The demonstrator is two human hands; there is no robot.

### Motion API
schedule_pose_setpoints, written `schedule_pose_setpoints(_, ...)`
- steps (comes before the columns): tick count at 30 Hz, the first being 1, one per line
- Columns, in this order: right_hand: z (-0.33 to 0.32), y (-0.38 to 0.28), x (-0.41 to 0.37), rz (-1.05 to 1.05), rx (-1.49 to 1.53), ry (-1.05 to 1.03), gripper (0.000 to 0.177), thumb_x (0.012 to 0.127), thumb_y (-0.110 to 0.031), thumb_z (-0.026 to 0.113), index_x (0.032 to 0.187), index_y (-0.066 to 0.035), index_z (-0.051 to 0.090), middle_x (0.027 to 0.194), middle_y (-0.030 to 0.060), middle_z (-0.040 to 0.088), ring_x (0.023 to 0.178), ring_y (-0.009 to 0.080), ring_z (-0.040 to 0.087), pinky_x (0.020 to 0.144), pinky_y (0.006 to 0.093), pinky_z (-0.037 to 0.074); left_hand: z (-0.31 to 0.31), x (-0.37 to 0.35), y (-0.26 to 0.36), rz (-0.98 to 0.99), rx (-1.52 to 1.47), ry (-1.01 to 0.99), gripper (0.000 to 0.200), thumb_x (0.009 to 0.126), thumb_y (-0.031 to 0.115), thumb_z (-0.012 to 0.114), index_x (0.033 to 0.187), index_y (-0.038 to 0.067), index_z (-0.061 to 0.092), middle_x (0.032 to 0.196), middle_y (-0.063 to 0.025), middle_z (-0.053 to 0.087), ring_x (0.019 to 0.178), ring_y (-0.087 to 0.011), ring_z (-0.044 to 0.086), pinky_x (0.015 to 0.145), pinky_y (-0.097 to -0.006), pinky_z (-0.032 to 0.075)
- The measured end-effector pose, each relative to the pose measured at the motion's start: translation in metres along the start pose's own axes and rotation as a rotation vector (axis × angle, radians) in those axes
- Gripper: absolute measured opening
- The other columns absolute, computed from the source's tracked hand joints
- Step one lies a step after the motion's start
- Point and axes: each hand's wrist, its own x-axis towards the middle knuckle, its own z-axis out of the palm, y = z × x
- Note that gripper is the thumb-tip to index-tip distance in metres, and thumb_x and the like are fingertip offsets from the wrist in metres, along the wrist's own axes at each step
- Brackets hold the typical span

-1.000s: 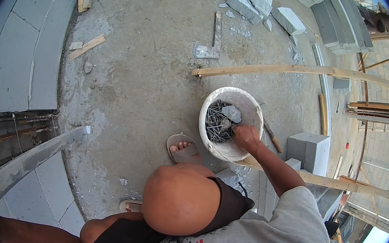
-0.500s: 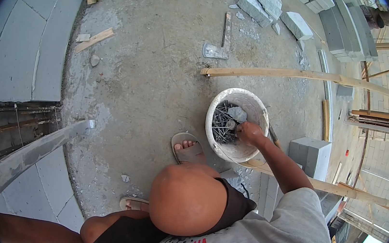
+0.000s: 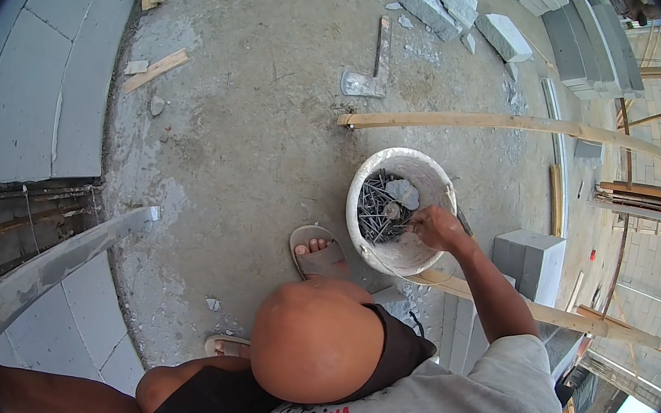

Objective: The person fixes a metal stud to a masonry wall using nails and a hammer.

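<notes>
A whitish, mortar-stained bucket stands on the floor in front of my right foot. Inside it lie many loose nails, a pale broken chunk and a small round lump. My right hand is inside the rim at the right side of the nails, fingers curled together in a pinch. Whatever the fingertips grip is too small to make out. Only my left forearm shows, at the lower left; the left hand is out of view.
A hatchet-like tool lies beyond the bucket. Wooden poles run past it to the right. Broken blocks and a pale block sit farther off. At left are a block wall and a slanting board.
My right hand has drawn back slightly from the nails toward the bucket's right rim, its fingers now closed together. The view has shifted very little.
</notes>
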Motion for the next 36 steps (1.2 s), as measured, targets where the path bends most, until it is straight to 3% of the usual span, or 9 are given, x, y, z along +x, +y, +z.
schedule_pose_setpoints(1,-0.006,-0.003,-0.006,0.003,0.002,0.003,0.02,0.088,-0.019,0.06,0.1,-0.007,0.071,0.095,0.0147,0.07,0.09,0.0331,0.066,0.081,0.0414,0.05,0.003,-0.002,0.002,0.002,-0.004,0.0,0.045,0.099,0.038,0.044,0.135,0.011,0.052,0.137,-0.0025,0.056,0.116,-0.0116,0.055,0.101,-0.0335,0.039)
schedule_pose_setpoints(3,-0.015,-0.01,-0.013,-0.037,0.092,0.053,0.018,0.087,-0.017,0.062,0.098,-0.006,0.071,0.094,0.0145,0.07,0.088,0.0314,0.066,0.079,0.0397,0.05,0.011,-0.008,0.01,-0.166,-0.365,0.101,0.035,0.099,0.033,0.05,0.114,0.002,0.044,0.081,-0.0121,0.061,0.067,-0.0244,0.064,0.057,-0.0383,0.055)
schedule_pose_setpoints(10,-0.03,-0.036,-0.02,-0.101,0.232,0.139,0.022,0.083,-0.017,0.06,0.099,-0.006,0.072,0.093,0.0163,0.07,0.084,0.0304,0.067,0.077,0.0381,0.052,-0.014,0.004,0.013,-0.11,-0.318,-0.111,0.035,0.1,0.033,0.049,0.115,0.003,0.044,0.086,-0.0173,0.063,0.076,-0.0269,0.068,0.061,-0.0379,0.058)
schedule_pose_setpoints(12,-0.035,-0.056,-0.018,-0.08,0.465,0.142,0.023,0.083,-0.015,0.058,0.1,-0.005,0.071,0.087,0.0135,0.07,0.078,0.0236,0.067,0.072,0.0353,0.052,0.017,-0.005,0.021,-0.226,-0.474,0.636,0.044,0.097,0.038,0.052,0.121,0.003,0.043,0.089,-0.0194,0.065,0.075,-0.0288,0.069,0.064,-0.0403,0.06)
schedule_pose_setpoints(17,-0.043,-0.163,-0.001,-0.315,0.997,0.052,0.017,0.089,-0.012,0.052,0.102,-0.003,0.059,0.079,0.0077,0.065,0.066,0.0132,0.059,0.062,0.0301,0.05,-0.033,-0.041,-0.012,-0.26,0.132,0.385,0.033,0.083,0.013,0.062,0.105,-0.004,0.045,0.093,-0.0072,0.041,0.081,-0.0154,0.04,0.075,-0.0325,0.037)
schedule_pose_setpoints(21,-0.05,-0.266,0.015,-0.674,0.974,-0.077,0.013,0.094,-0.011,0.051,0.106,-0.005,0.051,0.086,0.0045,0.064,0.072,0.0112,0.058,0.065,0.0286,0.048,-0.014,-0.07,-0.023,-0.37,-0.232,0.261,0.027,0.09,0.023,0.058,0.107,0.006,0.045,0.089,-0.0062,0.043,0.082,-0.0171,0.042,0.079,-0.0348,0.037)
schedule_pose_setpoints(25,-0.044,-0.355,0.043,-1.146,0.731,0.008,0.01,0.093,-0.007,0.048,0.103,-0.004,0.051,0.087,0.0053,0.062,0.076,0.0141,0.059,0.071,0.0299,0.048,0.024,-0.086,-0.023,-0.314,-0.101,0.204,0.022,0.088,0.018,0.06,0.102,0.007,0.047,0.083,-0.0061,0.049,0.074,-0.0142,0.049,0.067,-0.0298,0.046)
schedule_pose_setpoints(33,-0.025,-0.422,0.111,-1.111,0.775,-0.141,0.01,0.089,-0.002,0.049,0.097,-0.001,0.055,0.089,0.0058,0.06,0.076,0.0141,0.058,0.072,0.0299,0.049,0.03,-0.088,-0.02,-0.285,-0.095,0.218,0.023,0.087,0.017,0.062,0.101,0.007,0.047,0.078,-0.0064,0.05,0.068,-0.0141,0.052,0.063,-0.0318,0.049)
schedule_pose_setpoints(36,-0.023,-0.404,0.125,-1.049,0.647,-0.012,0.015,0.088,-0.013,0.057,0.097,-0.002,0.059,0.087,0.0148,0.065,0.081,0.0274,0.062,0.075,0.0372,0.047,0.024,-0.089,-0.024,-0.277,-0.112,0.188,0.02,0.09,0.021,0.058,0.101,0.008,0.048,0.079,-0.0058,0.052,0.07,-0.0148,0.054,0.066,-0.0321,0.047)
